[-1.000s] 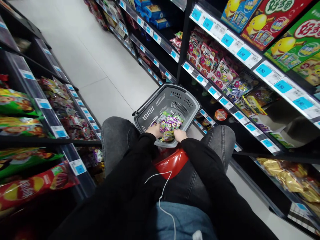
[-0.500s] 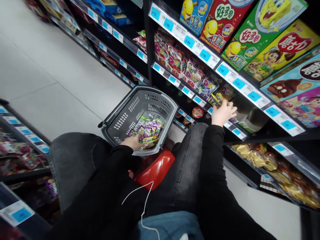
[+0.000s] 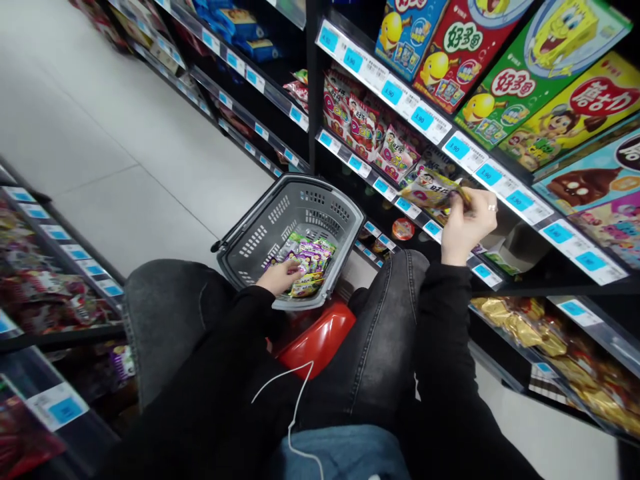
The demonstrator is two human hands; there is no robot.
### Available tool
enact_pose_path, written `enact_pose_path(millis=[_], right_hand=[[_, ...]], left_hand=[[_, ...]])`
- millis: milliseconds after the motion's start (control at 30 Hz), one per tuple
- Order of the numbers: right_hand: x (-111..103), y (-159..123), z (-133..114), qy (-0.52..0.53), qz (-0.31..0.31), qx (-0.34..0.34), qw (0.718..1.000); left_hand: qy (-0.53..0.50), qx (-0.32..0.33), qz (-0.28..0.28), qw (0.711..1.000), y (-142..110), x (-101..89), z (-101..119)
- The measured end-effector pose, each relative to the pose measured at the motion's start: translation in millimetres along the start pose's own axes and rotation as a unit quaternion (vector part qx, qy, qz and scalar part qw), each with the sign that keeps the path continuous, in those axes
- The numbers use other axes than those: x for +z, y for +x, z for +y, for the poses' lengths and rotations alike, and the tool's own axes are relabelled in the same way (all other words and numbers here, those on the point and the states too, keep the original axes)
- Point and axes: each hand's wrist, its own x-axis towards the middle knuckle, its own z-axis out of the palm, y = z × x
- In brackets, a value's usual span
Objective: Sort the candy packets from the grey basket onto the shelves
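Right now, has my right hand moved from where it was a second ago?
Yes. Judged against the snack shelf, your right hand has moved toward it, out of the gray basket, and now holds a packet by its front edge.

Cool light is falling, seemingly from above. The floor (image 3: 125, 113) is glowing palest at ten o'clock, while the shelves (image 3: 314, 100) around twelve are sinking into shadow. At six, the red plastic (image 3: 320, 340) is catching a hard glare, and the basket (image 3: 297, 305) just above is showing a soft sheen along its rim. Gold wrappers (image 3: 570, 373) at four are glinting. Black sleeves (image 3: 200, 380) between four and eight are losing detail. Packets (image 3: 55, 300) at nine are blurring; boxes (image 3: 500, 100) at two are stretching towards the corner.
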Motion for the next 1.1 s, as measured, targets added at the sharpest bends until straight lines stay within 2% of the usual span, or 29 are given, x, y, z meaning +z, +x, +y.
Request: enact_pose_path(millis=[33, 100, 200, 267, 333, 367, 433, 500, 567, 700, 733, 800, 900, 967, 1033, 1100], right_hand=[[3, -4, -12, 0.060, -0.023, -0.011, 0.998], [17, -20, -37, 0.200, -0.091, -0.012, 0.975], [47, -57, -72, 0.391, -0.218, 0.050, 0.893], [65, -85, -90, 0.456, -0.295, 0.099, 0.834], [77, -108, -100, 0.476, -0.356, 0.120, 0.795], [81, -117, -102, 0.477, -0.377, 0.118, 0.785], [87, -126, -101, 0.467, -0.400, 0.105, 0.781], [93, -130, -95, 0.450, -0.404, 0.102, 0.790], [100, -132, -89, 0.435, -0.414, 0.136, 0.788], [112, -140, -82, 0.437, -0.462, 0.248, 0.731], [114, -142, -81, 0.437, -0.472, 0.255, 0.722], [115, -145, -80, 0.425, -0.493, 0.230, 0.723], [115, -147, -80, 0.391, -0.515, 0.167, 0.744], [115, -148, -81, 0.379, -0.506, 0.158, 0.759], [115, -149, -82, 0.384, -0.503, 0.163, 0.757], [116, -151, -84, 0.399, -0.513, 0.172, 0.740]], left_hand=[[-0.088, 0.002, -0.021, 0.996, -2, -1.1, 5], [-0.262, -0.003, -0.098, 0.960, -12, -6.1, 17], [-0.410, 0.015, -0.202, 0.889, -33, -18.5, 34], [-0.447, 0.027, -0.207, 0.870, -44, -26.0, 39], [-0.479, 0.052, -0.158, 0.862, -49, -29.6, 37], [-0.492, 0.064, -0.127, 0.859, -48, -29.7, 34], [-0.509, 0.077, -0.067, 0.855, -44, -27.3, 26], [-0.521, 0.080, -0.019, 0.850, -36, -23.2, 21], [-0.527, 0.083, 0.022, 0.846, -30, -19.4, 19], [-0.489, 0.086, 0.090, 0.863, -22, -13.8, 18], [-0.470, 0.089, 0.111, 0.871, -21, -12.7, 17], [-0.425, 0.098, 0.150, 0.887, -18, -10.8, 12], [-0.368, 0.105, 0.172, 0.908, -14, -9.3, 6], [-0.353, 0.101, 0.172, 0.914, -14, -9.0, 5], [-0.362, 0.093, 0.174, 0.911, -14, -8.9, 7], [-0.387, 0.086, 0.178, 0.901, -16, -8.9, 10]])
